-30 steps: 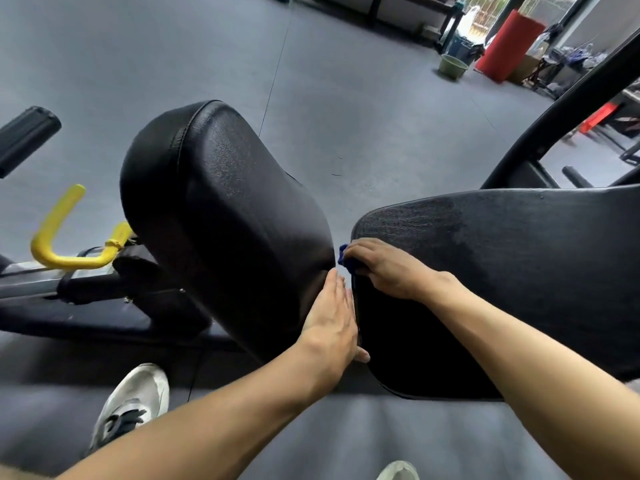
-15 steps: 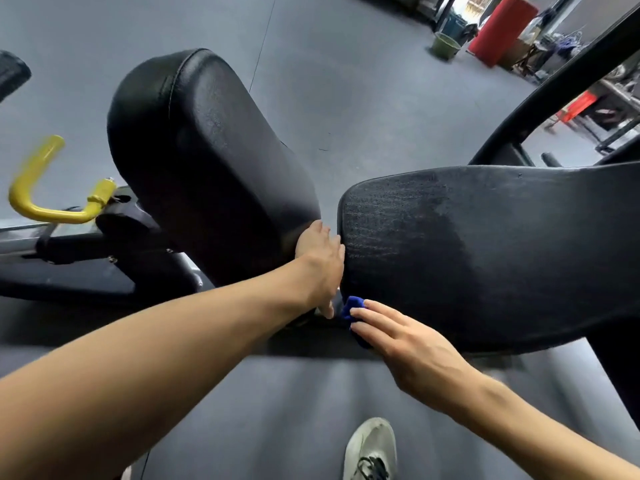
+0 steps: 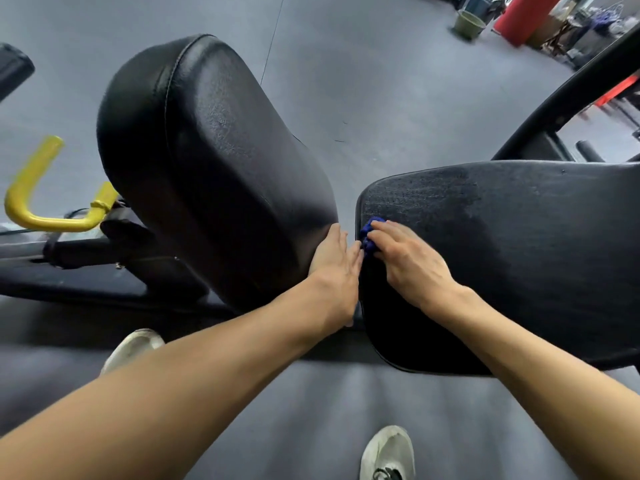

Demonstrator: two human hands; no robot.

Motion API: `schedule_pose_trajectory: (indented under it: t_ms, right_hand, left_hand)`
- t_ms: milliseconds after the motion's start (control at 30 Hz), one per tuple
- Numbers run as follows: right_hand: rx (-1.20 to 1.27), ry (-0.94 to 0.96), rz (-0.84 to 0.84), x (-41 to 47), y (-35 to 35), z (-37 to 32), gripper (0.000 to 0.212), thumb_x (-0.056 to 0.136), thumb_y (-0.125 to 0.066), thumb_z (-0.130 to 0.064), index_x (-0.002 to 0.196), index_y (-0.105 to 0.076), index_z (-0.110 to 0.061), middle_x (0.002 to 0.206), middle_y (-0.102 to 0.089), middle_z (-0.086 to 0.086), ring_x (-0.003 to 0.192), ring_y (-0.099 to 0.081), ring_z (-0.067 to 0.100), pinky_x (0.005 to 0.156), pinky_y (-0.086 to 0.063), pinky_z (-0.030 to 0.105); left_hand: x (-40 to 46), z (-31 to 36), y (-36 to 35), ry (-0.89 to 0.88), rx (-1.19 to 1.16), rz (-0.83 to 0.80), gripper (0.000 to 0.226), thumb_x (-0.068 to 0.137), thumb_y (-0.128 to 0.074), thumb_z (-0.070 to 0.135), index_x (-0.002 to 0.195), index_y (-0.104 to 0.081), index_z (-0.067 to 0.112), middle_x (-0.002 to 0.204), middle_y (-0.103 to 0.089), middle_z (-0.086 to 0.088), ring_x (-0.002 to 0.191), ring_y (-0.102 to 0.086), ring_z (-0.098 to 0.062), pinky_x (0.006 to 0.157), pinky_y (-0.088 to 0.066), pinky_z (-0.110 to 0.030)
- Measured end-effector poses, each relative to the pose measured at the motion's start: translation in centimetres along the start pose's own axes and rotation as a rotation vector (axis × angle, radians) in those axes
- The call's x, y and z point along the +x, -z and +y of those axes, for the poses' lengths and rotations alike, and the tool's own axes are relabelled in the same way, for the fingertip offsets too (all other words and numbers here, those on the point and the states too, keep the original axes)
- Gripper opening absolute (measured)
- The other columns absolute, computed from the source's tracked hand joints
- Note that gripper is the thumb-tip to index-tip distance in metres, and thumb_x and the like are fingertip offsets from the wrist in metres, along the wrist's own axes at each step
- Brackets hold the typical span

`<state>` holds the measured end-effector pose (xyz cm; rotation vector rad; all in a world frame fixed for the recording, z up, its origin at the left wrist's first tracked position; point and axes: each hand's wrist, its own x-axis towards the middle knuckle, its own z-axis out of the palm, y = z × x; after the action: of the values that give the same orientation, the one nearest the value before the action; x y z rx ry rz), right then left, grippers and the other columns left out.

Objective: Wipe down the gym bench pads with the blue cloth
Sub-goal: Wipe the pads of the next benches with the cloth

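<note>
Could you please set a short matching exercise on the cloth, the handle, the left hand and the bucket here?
Things:
1. blue cloth
2. curved handle
3. left hand
4. bucket

Descriptions:
A. yellow, far left
B. flat against the rounded pad
C. bunched under the right hand on the flat pad
D. green, on the far floor

Pairs: 1-C, 2-A, 3-B, 4-D
</note>
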<state>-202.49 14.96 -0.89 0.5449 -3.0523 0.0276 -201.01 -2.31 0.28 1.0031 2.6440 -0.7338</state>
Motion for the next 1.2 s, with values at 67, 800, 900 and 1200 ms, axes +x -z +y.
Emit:
schedule_pose_trajectory:
  t_ms: [67, 800, 900, 1200]
  right_hand:
    - [-0.015, -0.053, -0.003, 3.0, -0.2, 1.2, 0.026, 0.098, -0.054, -0.017, 0.120, -0.064, -0.008, 0.140, -0.057, 0.012, 0.135, -0.047, 0.033, 0.113, -0.039, 0.045]
    - [-0.167, -0.134, 0.010, -9.6, 2.8, -5.5, 0.047, 0.092, -0.043, -0.017, 0.124, -0.060, 0.012, 0.130, -0.060, 0.028, 0.132, -0.051, 0.040, 0.121, -0.029, 0.042]
    - [-0.266, -0.138, 0.057, -14.3, 3.4, -7.7, 0.048, 0.076, -0.067, 0.000, 0.122, -0.061, 0.014, 0.129, -0.060, 0.029, 0.130, -0.053, 0.044, 0.116, -0.036, 0.043]
    - [0.013, -0.306, 0.169, -17.2, 1.4, -7.8, 0.046, 0.083, -0.070, 0.008, 0.126, -0.062, -0.005, 0.147, -0.053, 0.012, 0.146, -0.038, 0.028, 0.117, -0.035, 0.034]
  left_hand:
    - [0.0, 0.2, -0.2, -0.011, -0.006, 0.010, 0.110, 0.092, -0.034, 0.079, 0.161, 0.007, 0.003, 0.170, 0.005, -0.014, 0.156, 0.001, -0.040, 0.124, 0.003, -0.057]
    - [-1.3, -0.7, 0.0, -0.101, -0.272, 0.219, 0.131, 0.065, -0.028, 0.103, 0.156, -0.031, 0.008, 0.159, -0.038, -0.006, 0.143, -0.041, -0.026, 0.119, -0.021, -0.053]
    - [-1.7, -0.8, 0.2, -0.123, -0.295, 0.221, 0.133, 0.063, -0.029, 0.104, 0.156, -0.031, 0.009, 0.161, -0.036, -0.005, 0.145, -0.039, -0.026, 0.120, -0.021, -0.052]
    - [-1.2, -0.7, -0.2, -0.109, -0.288, 0.223, 0.136, 0.061, -0.035, 0.105, 0.155, -0.031, 0.006, 0.161, -0.035, -0.009, 0.145, -0.040, -0.026, 0.119, -0.024, -0.053]
